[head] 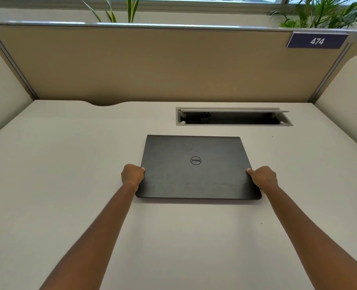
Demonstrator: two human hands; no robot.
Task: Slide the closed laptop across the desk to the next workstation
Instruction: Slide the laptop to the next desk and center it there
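Observation:
A closed black laptop (196, 170) with a round logo on its lid lies flat on the white desk (58, 174), a little right of centre. My left hand (132, 175) grips its left edge, thumb on the lid. My right hand (263, 176) grips its right edge the same way. Both arms reach forward from the bottom of the view.
An open cable tray (232, 117) is sunk in the desk just behind the laptop. A tan partition (152, 63) closes the back, with a sign reading 474 (317, 40) at the upper right. Low rounded dividers (1, 86) stand at both sides. Plants (119, 9) show above.

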